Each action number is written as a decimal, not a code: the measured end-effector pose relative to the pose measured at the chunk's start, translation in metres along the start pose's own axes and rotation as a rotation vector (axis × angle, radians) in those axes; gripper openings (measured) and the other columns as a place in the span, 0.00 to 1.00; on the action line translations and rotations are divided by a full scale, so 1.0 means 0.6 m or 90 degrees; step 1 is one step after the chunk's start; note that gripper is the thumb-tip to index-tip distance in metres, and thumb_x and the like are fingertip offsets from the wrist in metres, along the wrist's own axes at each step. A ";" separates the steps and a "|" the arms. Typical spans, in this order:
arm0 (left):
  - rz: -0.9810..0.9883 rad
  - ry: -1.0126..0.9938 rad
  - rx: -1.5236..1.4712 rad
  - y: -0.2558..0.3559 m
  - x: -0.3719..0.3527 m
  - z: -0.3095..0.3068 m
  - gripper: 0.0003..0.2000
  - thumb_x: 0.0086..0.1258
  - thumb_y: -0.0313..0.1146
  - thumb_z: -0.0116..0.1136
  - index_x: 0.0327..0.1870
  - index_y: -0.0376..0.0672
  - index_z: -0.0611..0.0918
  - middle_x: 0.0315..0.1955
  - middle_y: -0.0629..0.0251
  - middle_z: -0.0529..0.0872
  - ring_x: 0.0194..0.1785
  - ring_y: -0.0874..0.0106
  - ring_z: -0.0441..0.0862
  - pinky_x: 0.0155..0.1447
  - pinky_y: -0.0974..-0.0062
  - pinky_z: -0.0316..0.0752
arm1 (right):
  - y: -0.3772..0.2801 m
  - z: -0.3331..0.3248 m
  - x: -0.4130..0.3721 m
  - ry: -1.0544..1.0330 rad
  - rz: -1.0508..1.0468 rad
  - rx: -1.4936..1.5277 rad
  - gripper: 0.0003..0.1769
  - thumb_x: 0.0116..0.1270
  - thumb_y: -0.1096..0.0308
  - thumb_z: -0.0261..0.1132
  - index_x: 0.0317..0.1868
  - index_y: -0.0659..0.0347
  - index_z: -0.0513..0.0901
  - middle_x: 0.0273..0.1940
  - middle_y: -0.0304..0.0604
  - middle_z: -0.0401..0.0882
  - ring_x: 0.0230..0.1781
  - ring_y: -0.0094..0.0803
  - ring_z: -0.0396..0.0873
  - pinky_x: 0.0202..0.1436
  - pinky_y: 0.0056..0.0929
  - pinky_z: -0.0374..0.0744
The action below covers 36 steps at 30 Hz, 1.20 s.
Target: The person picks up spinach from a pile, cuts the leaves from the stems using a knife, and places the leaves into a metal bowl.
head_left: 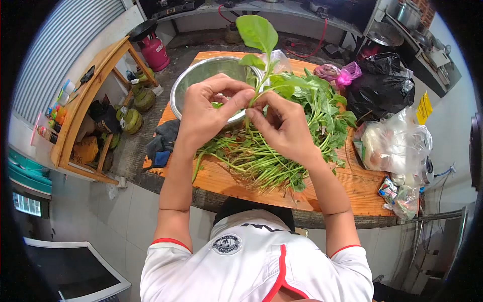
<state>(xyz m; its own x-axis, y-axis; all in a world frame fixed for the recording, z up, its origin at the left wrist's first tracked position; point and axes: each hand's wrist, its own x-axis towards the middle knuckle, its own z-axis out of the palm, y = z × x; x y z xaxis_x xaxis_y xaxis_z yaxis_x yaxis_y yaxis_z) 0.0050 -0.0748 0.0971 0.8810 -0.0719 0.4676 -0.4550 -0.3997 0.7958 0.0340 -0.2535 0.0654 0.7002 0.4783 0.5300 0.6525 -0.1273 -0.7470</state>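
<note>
One sprig (257, 35) stands upright above the counter (365, 194), topped by a broad, smooth, bright green leaf, with smaller leaves lower on its slender pale stem. Left hand (216, 105) and right hand (283, 126) each hold it in a narrow, pinching grip, near piled long-stemmed greens (322, 113) and a metal bowl (198, 73).

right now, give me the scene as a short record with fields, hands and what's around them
left hand: thumb and fingers pinching a leafy sprig, raised above the table; hand at
right hand: fingers at the same sprig's stem, close beside the left; hand at
greens pile: on the table, cut or root ends toward the person
metal bowl: on the table, partly hidden behind the left hand
table: orange-brown wood
black plastic bag: right of the pile
</note>
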 end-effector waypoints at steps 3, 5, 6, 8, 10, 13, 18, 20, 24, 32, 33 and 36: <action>0.022 -0.007 -0.057 -0.021 -0.011 0.000 0.07 0.64 0.26 0.62 0.39 0.32 0.84 0.34 0.66 0.83 0.38 0.79 0.80 0.40 0.80 0.75 | -0.002 0.017 0.003 0.023 -0.098 -0.024 0.09 0.60 0.71 0.66 0.39 0.66 0.77 0.24 0.50 0.75 0.19 0.39 0.73 0.26 0.33 0.71; -0.031 0.012 -0.213 -0.034 -0.019 -0.001 0.07 0.62 0.26 0.65 0.40 0.35 0.85 0.35 0.66 0.83 0.37 0.80 0.80 0.39 0.83 0.75 | -0.007 0.018 0.006 -0.001 -0.087 -0.043 0.11 0.59 0.70 0.67 0.39 0.66 0.77 0.26 0.50 0.76 0.21 0.35 0.75 0.27 0.31 0.72; -0.051 0.027 -0.285 -0.037 -0.024 -0.003 0.07 0.62 0.25 0.65 0.39 0.35 0.84 0.35 0.65 0.84 0.37 0.79 0.81 0.40 0.83 0.76 | -0.013 0.014 0.005 -0.036 -0.030 -0.030 0.12 0.59 0.70 0.66 0.41 0.66 0.77 0.27 0.49 0.76 0.21 0.32 0.74 0.26 0.31 0.71; -0.133 0.065 -0.432 -0.046 -0.037 -0.012 0.06 0.65 0.27 0.62 0.41 0.36 0.82 0.35 0.63 0.84 0.38 0.77 0.82 0.44 0.78 0.80 | -0.024 -0.002 0.000 -0.107 0.080 -0.002 0.14 0.60 0.70 0.63 0.45 0.65 0.75 0.29 0.46 0.77 0.21 0.27 0.73 0.25 0.29 0.71; -0.136 0.054 -0.585 -0.054 -0.047 -0.036 0.07 0.67 0.30 0.60 0.42 0.37 0.81 0.35 0.63 0.83 0.37 0.75 0.83 0.43 0.76 0.82 | -0.005 -0.013 -0.008 -0.068 0.124 0.235 0.18 0.61 0.67 0.58 0.51 0.63 0.70 0.31 0.42 0.76 0.22 0.22 0.70 0.21 0.25 0.69; -0.118 0.069 -0.740 -0.062 -0.063 -0.066 0.10 0.73 0.35 0.53 0.47 0.38 0.79 0.36 0.63 0.82 0.35 0.75 0.82 0.40 0.74 0.83 | 0.018 -0.055 -0.012 -0.054 0.224 0.533 0.25 0.62 0.61 0.49 0.59 0.59 0.61 0.36 0.40 0.74 0.23 0.19 0.65 0.17 0.17 0.64; -0.079 0.056 -0.925 -0.050 -0.091 -0.120 0.14 0.77 0.35 0.46 0.54 0.35 0.76 0.45 0.59 0.78 0.38 0.74 0.80 0.42 0.76 0.83 | 0.057 -0.069 -0.010 -0.021 0.305 0.821 0.21 0.69 0.54 0.47 0.54 0.62 0.64 0.44 0.46 0.73 0.28 0.22 0.66 0.16 0.16 0.65; -0.073 0.066 -0.953 -0.039 -0.106 -0.132 0.15 0.77 0.34 0.45 0.57 0.34 0.75 0.48 0.58 0.76 0.39 0.75 0.78 0.41 0.77 0.82 | 0.076 -0.064 -0.016 0.007 0.328 0.909 0.19 0.74 0.55 0.47 0.49 0.65 0.69 0.46 0.48 0.73 0.30 0.25 0.68 0.19 0.18 0.68; -0.061 0.159 -0.833 -0.037 -0.137 -0.142 0.16 0.76 0.32 0.47 0.60 0.34 0.74 0.52 0.58 0.75 0.37 0.77 0.76 0.38 0.80 0.80 | 0.146 -0.056 -0.033 0.026 0.455 1.333 0.24 0.76 0.61 0.48 0.56 0.79 0.62 0.44 0.57 0.70 0.34 0.29 0.67 0.38 0.21 0.76; -0.177 0.286 -0.310 -0.082 -0.141 -0.079 0.09 0.63 0.23 0.63 0.44 0.36 0.84 0.37 0.62 0.86 0.28 0.79 0.81 0.27 0.84 0.76 | 0.137 -0.049 -0.047 -0.026 0.371 1.286 0.19 0.79 0.56 0.41 0.53 0.62 0.68 0.34 0.42 0.70 0.22 0.20 0.70 0.20 0.18 0.77; -0.181 0.267 -0.251 -0.094 -0.143 -0.070 0.09 0.63 0.23 0.63 0.43 0.36 0.84 0.37 0.62 0.86 0.28 0.79 0.82 0.27 0.84 0.75 | 0.121 -0.049 -0.040 -0.078 0.357 1.172 0.20 0.78 0.54 0.40 0.54 0.61 0.67 0.32 0.41 0.70 0.20 0.18 0.67 0.18 0.16 0.72; -0.257 0.307 -0.183 -0.104 -0.145 -0.039 0.07 0.62 0.22 0.64 0.41 0.33 0.84 0.34 0.61 0.86 0.29 0.80 0.82 0.27 0.84 0.75 | 0.048 -0.031 -0.020 -0.116 0.385 0.769 0.22 0.77 0.48 0.37 0.55 0.56 0.64 0.24 0.34 0.69 0.11 0.16 0.58 0.09 0.15 0.58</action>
<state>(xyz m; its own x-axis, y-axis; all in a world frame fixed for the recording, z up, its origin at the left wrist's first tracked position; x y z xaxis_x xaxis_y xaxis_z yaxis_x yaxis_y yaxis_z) -0.0461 -0.0223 0.0159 0.8632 0.4721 0.1788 -0.1780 -0.0469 0.9829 0.0500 -0.2790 0.0450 0.6749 0.7378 0.0077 -0.4634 0.4319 -0.7738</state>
